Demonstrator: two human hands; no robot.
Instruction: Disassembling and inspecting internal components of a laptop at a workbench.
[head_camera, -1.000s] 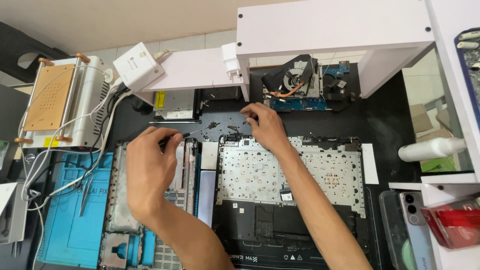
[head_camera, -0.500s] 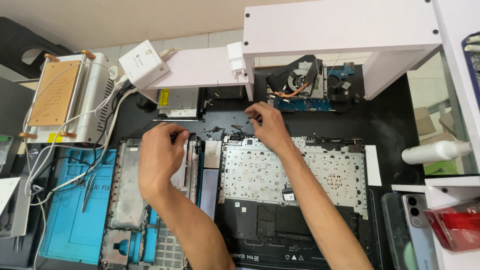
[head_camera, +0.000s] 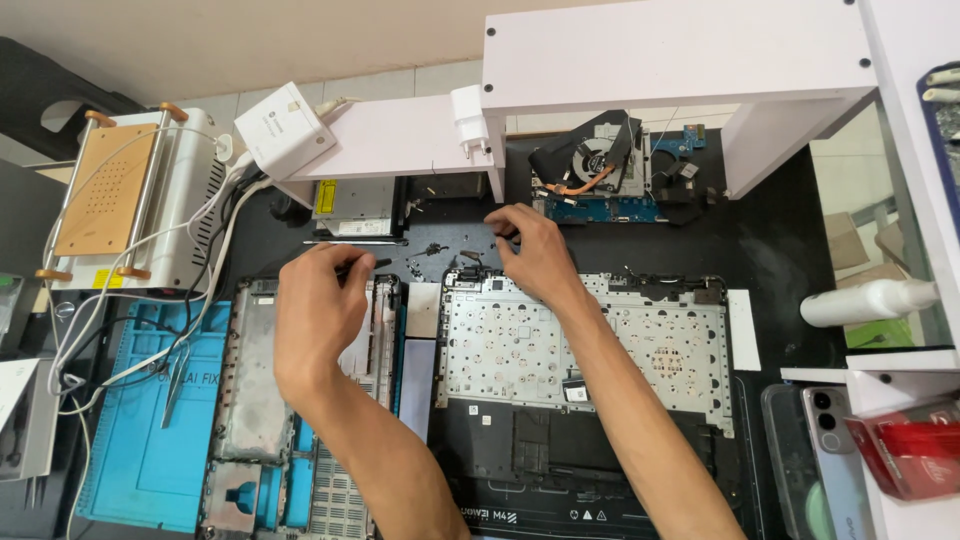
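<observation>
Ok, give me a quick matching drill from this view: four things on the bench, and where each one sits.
Things:
1. cooling fan
2. blue mat
3. white bottle
4. left hand

Places:
A. lying at the right edge
B. under the white shelf, top centre
C. bottom left of the bench
D. over the detached laptop cover, holding a dark tool

Pairs: 1-B, 2-C, 3-A, 4-D

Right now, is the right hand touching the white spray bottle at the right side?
Apart. The head view shows the right hand near the small screws at the laptop's top edge, with bare black mat between it and the white spray bottle.
</observation>
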